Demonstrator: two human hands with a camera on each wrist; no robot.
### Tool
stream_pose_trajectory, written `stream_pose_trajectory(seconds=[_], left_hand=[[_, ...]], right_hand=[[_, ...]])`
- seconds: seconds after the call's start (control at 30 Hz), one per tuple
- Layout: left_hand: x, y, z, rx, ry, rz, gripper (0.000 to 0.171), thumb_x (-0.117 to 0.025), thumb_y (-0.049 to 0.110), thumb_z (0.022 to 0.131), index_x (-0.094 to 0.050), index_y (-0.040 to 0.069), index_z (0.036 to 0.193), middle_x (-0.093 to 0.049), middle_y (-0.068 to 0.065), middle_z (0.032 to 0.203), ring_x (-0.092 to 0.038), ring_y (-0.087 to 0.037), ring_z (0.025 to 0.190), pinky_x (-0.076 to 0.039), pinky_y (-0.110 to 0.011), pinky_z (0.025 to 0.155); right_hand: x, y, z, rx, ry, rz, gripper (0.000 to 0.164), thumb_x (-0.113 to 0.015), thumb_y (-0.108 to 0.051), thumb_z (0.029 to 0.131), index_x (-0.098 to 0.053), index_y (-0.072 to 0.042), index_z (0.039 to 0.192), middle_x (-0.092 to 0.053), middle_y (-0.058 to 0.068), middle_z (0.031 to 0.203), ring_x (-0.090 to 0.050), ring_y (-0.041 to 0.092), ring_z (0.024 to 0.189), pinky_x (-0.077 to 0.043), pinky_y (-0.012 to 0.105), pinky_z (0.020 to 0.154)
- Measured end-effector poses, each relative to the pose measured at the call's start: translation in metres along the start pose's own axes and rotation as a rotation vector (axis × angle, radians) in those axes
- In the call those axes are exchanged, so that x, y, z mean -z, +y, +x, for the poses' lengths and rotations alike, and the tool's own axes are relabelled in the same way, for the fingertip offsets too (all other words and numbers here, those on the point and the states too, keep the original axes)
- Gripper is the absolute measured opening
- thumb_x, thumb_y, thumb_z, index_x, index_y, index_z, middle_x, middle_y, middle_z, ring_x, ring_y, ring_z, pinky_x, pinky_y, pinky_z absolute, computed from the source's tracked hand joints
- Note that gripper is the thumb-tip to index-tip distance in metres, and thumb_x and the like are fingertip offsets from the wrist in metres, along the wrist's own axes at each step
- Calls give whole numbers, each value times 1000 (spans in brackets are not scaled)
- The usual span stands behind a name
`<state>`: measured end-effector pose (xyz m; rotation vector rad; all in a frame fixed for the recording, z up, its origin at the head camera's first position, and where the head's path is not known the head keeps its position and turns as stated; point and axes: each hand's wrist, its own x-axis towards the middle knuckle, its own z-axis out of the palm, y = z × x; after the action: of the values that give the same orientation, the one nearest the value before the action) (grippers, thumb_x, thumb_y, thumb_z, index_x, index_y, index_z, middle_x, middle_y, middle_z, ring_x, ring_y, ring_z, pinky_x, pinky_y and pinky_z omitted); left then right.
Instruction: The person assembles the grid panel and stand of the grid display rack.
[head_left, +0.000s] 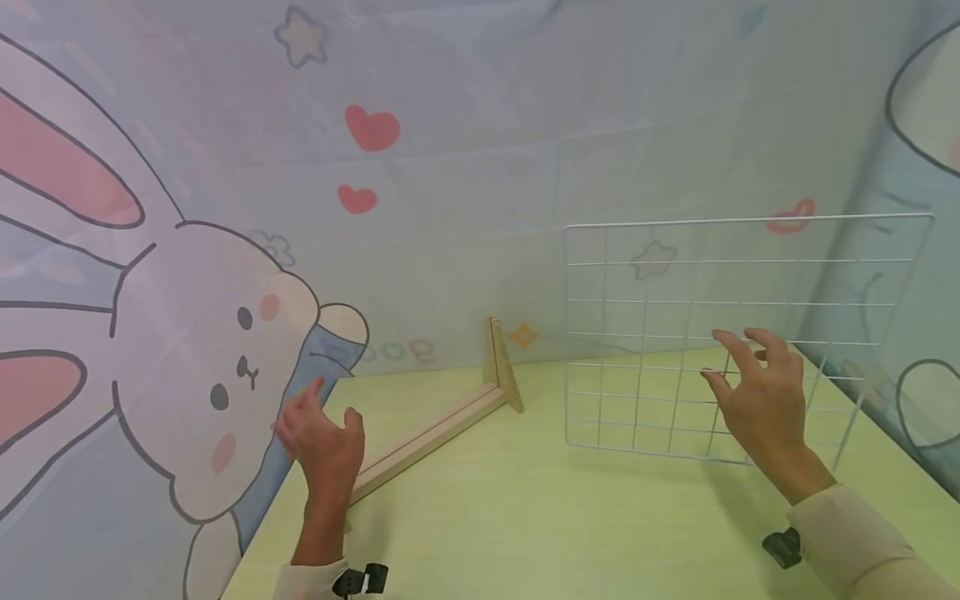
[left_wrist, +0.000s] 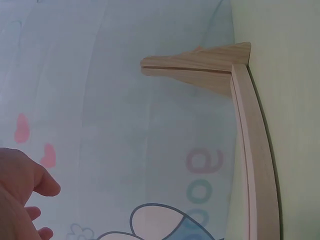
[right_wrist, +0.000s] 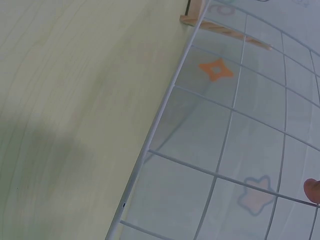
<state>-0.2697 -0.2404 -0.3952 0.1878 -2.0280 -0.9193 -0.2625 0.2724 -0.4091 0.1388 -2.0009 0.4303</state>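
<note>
White wire grid panel (head_left: 685,337): roughly upright, at your right hand (head_left: 765,404), extending to both sides of it. You have that hand's fingers bent, thumb spread apart from them, tips at the wires; cannot tell whether they grip one. Cannot tell if the panel's lower edge meets the table.

Wooden stand (head_left: 429,442): on the table between your hands, its near end beside your left hand. A grooved rail runs away from you toward the right; at the far end stands a slotted upright (left_wrist: 210,57).

Your left hand (head_left: 324,442): fingers loosely bent, thumb apart, holding nothing; the left wrist view shows it clear of the stand.

Pale green table (head_left: 540,517) below both your hands. Beyond them, a printed backdrop (head_left: 480,200); rabbit figure (head_left: 187,333) to your left hand's left.
</note>
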Motion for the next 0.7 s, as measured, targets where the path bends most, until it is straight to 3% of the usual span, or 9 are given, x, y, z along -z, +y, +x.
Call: stream_pose_trajectory(seconds=[0.1, 0.23, 0.37, 0.53, 0.7], left_hand=[[0, -7, 0, 54, 33, 16, 56, -63, 3, 85, -54, 4, 139, -46, -28, 138, -30, -49, 138, -5, -71, 119], [0, -20, 2, 182, 47, -24, 65, -63, 4, 84, -44, 5, 146, -32, -28, 147, -27, -49, 137, -20, -68, 112], [2, -34, 1, 286, 12, -83, 76, -57, 1, 84, -31, 4, 154, -26, -29, 149, -32, -50, 137, -30, -64, 112], [6, -43, 2, 341, -34, -119, 76, -41, -3, 83, -25, 2, 157, -29, -33, 148, -38, -51, 133, -33, -63, 112], [9, -48, 2, 343, -3, -89, 66, -41, -5, 84, -40, -1, 150, -42, -33, 141, -46, -50, 125, -38, -63, 106]], right_hand=[[-2, 0, -1, -10, -7, 5, 59, -86, -4, 75, -64, -9, 129, -55, 30, 128, -57, 46, 94, -47, 59, 67], [-4, 0, -2, -13, -13, 19, 58, -86, -5, 75, -64, -9, 129, -54, 30, 128, -57, 46, 94, -46, 59, 68], [-7, 1, -3, -5, -8, 18, 59, -86, -5, 75, -64, -9, 129, -54, 30, 128, -57, 46, 93, -46, 60, 70], [-10, 2, -4, -11, -6, 19, 59, -86, -5, 74, -64, -10, 129, -54, 30, 128, -57, 46, 92, -46, 59, 69], [-12, 1, -6, -20, -8, 31, 60, -87, -4, 73, -64, -9, 128, -54, 30, 127, -57, 46, 91, -45, 59, 67]])
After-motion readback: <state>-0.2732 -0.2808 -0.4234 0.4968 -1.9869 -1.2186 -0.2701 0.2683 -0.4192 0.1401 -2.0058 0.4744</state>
